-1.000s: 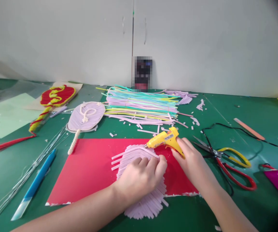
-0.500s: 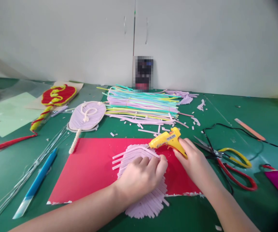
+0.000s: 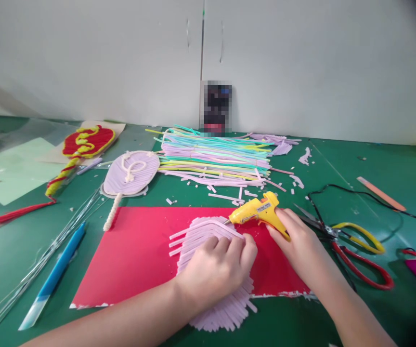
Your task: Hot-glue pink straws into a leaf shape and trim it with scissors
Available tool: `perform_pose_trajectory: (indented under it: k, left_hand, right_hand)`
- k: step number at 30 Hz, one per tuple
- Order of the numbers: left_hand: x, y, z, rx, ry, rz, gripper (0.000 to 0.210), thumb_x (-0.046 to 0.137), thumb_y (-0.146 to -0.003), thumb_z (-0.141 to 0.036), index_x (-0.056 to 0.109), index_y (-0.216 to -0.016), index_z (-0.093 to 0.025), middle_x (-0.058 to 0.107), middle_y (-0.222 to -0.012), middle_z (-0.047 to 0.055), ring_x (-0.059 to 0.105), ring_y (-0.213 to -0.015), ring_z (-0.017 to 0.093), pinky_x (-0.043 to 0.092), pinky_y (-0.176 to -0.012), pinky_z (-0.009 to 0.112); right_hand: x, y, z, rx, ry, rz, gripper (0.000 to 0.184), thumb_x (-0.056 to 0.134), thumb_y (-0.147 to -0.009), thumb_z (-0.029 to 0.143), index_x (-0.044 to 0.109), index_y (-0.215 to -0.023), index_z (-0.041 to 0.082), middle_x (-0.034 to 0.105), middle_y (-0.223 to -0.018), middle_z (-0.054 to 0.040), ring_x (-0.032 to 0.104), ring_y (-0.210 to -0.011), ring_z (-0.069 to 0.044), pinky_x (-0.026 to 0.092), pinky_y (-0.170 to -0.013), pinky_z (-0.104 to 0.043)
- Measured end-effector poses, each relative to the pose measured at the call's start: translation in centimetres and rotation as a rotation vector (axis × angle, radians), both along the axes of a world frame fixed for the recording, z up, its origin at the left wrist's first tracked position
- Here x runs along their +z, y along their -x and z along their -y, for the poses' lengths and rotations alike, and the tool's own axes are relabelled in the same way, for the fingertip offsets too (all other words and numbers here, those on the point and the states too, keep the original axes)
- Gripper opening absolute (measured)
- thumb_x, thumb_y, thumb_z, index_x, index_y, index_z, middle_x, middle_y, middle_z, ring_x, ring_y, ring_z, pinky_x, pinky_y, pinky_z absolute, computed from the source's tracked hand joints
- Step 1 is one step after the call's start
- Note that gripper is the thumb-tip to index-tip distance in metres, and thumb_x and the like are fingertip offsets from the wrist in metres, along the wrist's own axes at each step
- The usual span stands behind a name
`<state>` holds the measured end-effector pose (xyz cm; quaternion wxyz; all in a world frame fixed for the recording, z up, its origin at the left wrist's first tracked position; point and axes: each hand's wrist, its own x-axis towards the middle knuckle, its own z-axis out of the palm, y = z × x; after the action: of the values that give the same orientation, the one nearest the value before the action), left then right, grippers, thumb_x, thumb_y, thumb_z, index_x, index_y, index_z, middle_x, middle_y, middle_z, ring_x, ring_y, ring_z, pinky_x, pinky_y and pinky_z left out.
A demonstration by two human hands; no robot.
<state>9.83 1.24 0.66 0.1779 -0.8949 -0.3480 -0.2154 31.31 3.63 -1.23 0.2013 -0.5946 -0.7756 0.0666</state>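
My right hand [image 3: 298,238] is wrapped round the handle of a yellow hot glue gun [image 3: 256,209]. Its metal nozzle points left, at the upper edge of a rounded piece made of lilac chenille stems [image 3: 197,231] laid side by side. My left hand [image 3: 218,265] lies across the middle of that piece and hides much of it. Its thumb and forefinger are closed at the right end of a bent lilac stem along the top; the pinch itself is partly hidden. Several stem ends stick out at the left. Beneath is a red sheet [image 3: 121,260], with the piece's lower part beyond its front edge.
Scissors [image 3: 332,231] and a black cord [image 3: 359,190] lie at the right. Bundled coloured chenille stems [image 3: 215,154] are behind. At the left are a lilac fan [image 3: 132,173], a red-and-yellow fan [image 3: 88,142], thin wires [image 3: 61,233] and a blue pen-like tool [image 3: 56,274].
The glue gun's nozzle has slid slightly right along the top edge of the lilac piece. My left hand has shifted a little right and down. The view has moved slightly too.
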Motion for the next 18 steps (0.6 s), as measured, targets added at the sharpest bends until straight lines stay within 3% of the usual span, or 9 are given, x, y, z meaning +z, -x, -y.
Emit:
perform_pose_trajectory:
  k: [18]
  left_hand:
    - [0.0, 0.1, -0.1, -0.011, 0.009, 0.031, 0.023, 0.038, -0.089, -0.005, 0.056, -0.104, -0.008, 0.059, -0.065, -0.001, 0.056, -0.049, 0.014, 0.041, -0.04, 0.028]
  right_hand:
    - [-0.5, -1.1, 0.1, -0.039, 0.003, 0.023, 0.039, 0.038, -0.094, 0.043, 0.053, -0.12, 0.018, 0.061, -0.116, -0.0157, 0.062, -0.106, -0.029, 0.05, -0.088, -0.041]
